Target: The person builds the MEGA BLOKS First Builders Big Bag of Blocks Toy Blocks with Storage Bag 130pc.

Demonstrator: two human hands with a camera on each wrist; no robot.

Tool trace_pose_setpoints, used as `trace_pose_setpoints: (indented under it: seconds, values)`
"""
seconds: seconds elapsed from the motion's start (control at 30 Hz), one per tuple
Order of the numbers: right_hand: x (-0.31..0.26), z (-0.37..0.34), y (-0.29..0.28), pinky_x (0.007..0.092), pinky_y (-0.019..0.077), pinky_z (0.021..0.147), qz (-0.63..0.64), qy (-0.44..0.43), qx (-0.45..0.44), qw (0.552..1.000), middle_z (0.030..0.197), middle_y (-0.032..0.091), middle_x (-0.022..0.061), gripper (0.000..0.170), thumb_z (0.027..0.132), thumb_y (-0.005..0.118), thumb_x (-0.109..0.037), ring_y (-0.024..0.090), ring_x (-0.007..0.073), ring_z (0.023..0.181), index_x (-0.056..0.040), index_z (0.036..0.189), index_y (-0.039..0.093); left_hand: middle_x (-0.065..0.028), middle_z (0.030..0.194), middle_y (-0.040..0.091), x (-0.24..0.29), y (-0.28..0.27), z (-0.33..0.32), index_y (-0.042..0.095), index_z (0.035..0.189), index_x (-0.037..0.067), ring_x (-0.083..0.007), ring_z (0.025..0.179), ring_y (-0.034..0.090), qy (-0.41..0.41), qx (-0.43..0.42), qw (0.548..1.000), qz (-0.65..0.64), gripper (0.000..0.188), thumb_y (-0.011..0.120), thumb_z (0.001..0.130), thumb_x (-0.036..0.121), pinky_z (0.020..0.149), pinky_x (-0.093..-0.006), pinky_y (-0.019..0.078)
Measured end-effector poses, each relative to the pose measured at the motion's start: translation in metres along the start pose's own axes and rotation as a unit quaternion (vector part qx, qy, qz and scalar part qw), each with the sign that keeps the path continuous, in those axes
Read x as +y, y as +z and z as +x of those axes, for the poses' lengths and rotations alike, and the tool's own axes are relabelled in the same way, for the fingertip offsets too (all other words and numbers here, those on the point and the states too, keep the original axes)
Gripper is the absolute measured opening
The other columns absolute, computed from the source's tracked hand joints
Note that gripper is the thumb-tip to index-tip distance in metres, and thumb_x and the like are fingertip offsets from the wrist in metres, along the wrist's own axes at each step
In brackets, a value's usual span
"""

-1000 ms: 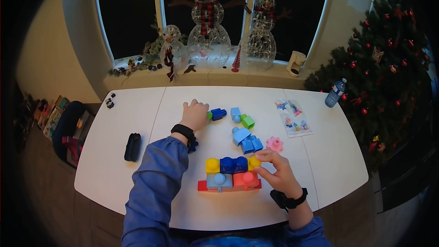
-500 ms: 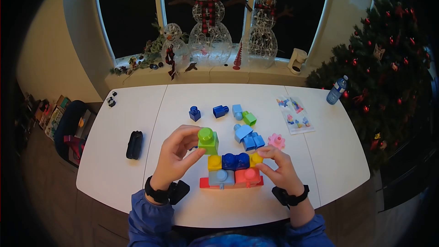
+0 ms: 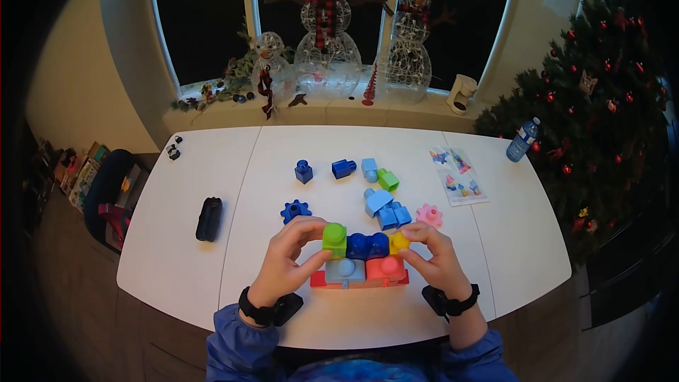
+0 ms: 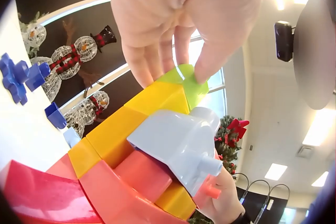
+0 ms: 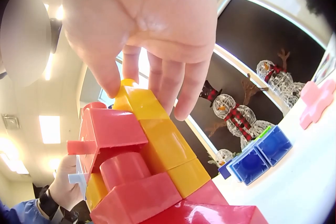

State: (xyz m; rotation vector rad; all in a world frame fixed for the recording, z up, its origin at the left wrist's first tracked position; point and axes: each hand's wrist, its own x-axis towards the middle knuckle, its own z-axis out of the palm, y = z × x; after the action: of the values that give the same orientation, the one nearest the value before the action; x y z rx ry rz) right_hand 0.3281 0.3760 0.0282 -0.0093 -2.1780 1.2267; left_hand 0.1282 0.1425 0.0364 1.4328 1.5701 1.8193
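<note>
A built stack of toy blocks stands at the table's near side, with a light blue block (image 3: 345, 270) and a coral block (image 3: 385, 269) facing me. Two dark blue blocks (image 3: 368, 245) sit side by side in its upper row. My left hand (image 3: 284, 260) pinches a bright green block (image 3: 334, 242) between thumb and fingers. In the left wrist view that green block (image 4: 195, 88) rests at the top of a yellow column (image 4: 157, 98). At the stack's right end my right hand (image 3: 440, 263) pinches a yellow block (image 3: 399, 242) by its upper part.
Beyond the stack lie a dark blue gear piece (image 3: 296, 211), loose dark blue blocks (image 3: 344, 168), light blue blocks (image 3: 378, 201), a green block (image 3: 387, 180) and a pink gear (image 3: 429, 215). A black case (image 3: 209, 219), a picture sheet (image 3: 460, 177) and a bottle (image 3: 523, 140) flank them.
My left hand picked up the green block from the far table and brought it back onto the stack's left end. My right hand has stayed on the yellow block.
</note>
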Motion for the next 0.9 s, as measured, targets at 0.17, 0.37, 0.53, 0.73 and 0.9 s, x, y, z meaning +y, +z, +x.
trace_pose_setpoints:
  seconds: [0.17,0.37,0.53,0.73,0.9]
  values:
    - [-0.006,0.019,-0.023,0.0353,0.0538,0.093,-0.021,-0.013,-0.086,0.996,0.117,0.072,0.0139,0.027,0.090,0.079,-0.008,0.071,0.0268,0.107,-0.0023,0.114,0.066,-0.0119,0.136,0.058,0.014,0.011,-0.006,0.048,0.144,0.002,-0.0241,0.126,0.061,-0.028,-0.003,0.997,0.072,0.069,0.085,0.085,0.003,0.111,-0.0392,0.0474]
    - [-0.013,0.099,-0.033,0.0372,0.0545,0.090,-0.133,0.028,-0.121,0.983,0.113,0.072,0.0132,0.027,0.095,0.074,-0.021,0.071,0.0279,0.105,-0.0033,0.115,0.068,-0.0165,0.132,0.065,0.002,0.019,-0.012,0.048,0.144,0.001,-0.0278,0.121,0.067,-0.040,0.028,0.992,0.113,0.082,0.093,0.079,0.023,0.107,-0.0409,0.0515]
    - [0.062,0.167,-0.010,0.0403,0.0537,0.096,-0.249,-0.002,-0.178,0.952,0.117,0.071,0.0137,0.030,0.094,0.072,-0.022,0.068,0.0301,0.111,-0.0051,0.118,0.069,-0.0166,0.131,0.065,0.001,0.019,-0.012,0.049,0.143,0.000,-0.0280,0.119,0.068,-0.049,0.030,0.991,0.120,0.081,0.093,0.079,0.023,0.106,-0.0406,0.0523]
    - [0.127,0.205,0.040,0.0462,0.0546,0.096,-0.393,-0.039,-0.235,0.888,0.121,0.071,0.0095,0.035,0.090,0.072,-0.023,0.067,0.0310,0.115,-0.0144,0.124,0.068,-0.0113,0.134,0.062,0.004,0.020,-0.014,0.049,0.145,0.002,-0.0237,0.125,0.063,-0.066,0.029,0.991,0.115,0.083,0.094,0.077,0.016,0.109,-0.0401,0.0491]
    - [0.144,0.209,0.070,0.0480,0.0538,0.095,-0.448,-0.009,-0.279,0.850,0.118,0.072,0.0075,0.033,0.087,0.073,-0.019,0.067,0.0290,0.115,-0.0146,0.120,0.069,-0.0123,0.135,0.062,0.007,0.019,-0.013,0.051,0.144,0.003,-0.0238,0.122,0.065,-0.057,0.027,0.990,0.125,0.082,0.095,0.076,0.017,0.106,-0.0401,0.0515]
